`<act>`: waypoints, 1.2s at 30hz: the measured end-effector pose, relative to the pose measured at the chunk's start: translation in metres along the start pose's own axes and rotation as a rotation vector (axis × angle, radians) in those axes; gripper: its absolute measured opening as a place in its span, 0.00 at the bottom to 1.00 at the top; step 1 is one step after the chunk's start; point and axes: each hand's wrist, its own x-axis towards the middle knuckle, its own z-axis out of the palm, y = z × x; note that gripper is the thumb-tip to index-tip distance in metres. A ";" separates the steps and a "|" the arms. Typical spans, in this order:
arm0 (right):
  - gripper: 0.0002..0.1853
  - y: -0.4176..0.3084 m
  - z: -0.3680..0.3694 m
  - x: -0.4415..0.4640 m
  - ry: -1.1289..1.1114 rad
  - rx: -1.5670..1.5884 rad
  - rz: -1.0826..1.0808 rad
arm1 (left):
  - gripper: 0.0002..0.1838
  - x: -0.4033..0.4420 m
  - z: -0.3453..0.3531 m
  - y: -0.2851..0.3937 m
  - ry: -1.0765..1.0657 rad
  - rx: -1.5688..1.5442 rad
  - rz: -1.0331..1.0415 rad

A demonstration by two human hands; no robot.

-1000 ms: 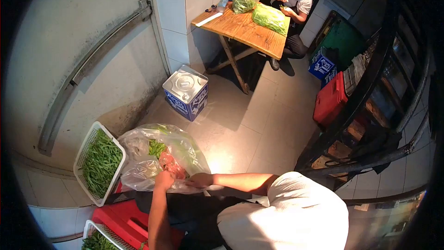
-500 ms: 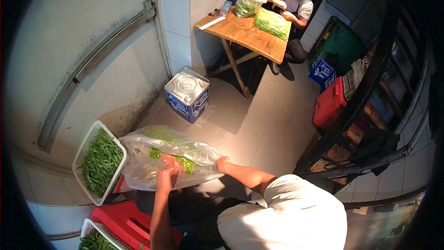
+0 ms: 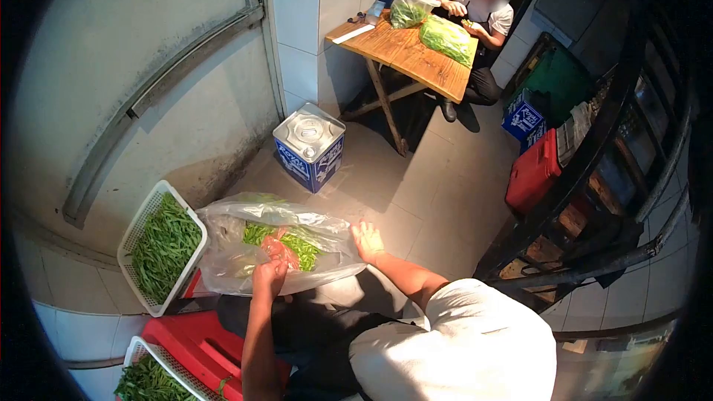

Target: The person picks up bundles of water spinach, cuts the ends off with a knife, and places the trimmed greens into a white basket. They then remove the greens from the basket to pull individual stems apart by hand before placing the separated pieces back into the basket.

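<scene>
A large clear plastic bag (image 3: 230, 273) lies spread across my lap, its mouth facing up. Inside it are cut green vegetables (image 3: 308, 256) and a small reddish plastic bag (image 3: 281, 247). My left hand (image 3: 269, 276) is closed on the near rim of the clear bag, beside the reddish bag. At the bag's right end my right hand (image 3: 366, 242) has its fingers spread and rests against the plastic. To the left of the bag stands a white basket (image 3: 194, 258) filled with leafy green stems (image 3: 165, 252).
A second basket of greens (image 3: 152, 382) sits by a red stool (image 3: 189, 338) at lower left. Ahead stands a metal tin (image 3: 310, 150). Farther back, a co-worker (image 3: 486, 15) handles something small at a wooden table (image 3: 397, 59). A dark stair railing (image 3: 564, 186) rises at right.
My right hand has gone from gripping the bag's edge to spread fingers. The bag's mouth is wider and more greens show. My left hand keeps its hold.
</scene>
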 end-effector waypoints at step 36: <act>0.25 -0.058 -0.024 0.032 -0.334 0.839 0.206 | 0.13 -0.044 -0.026 0.021 0.176 0.025 0.019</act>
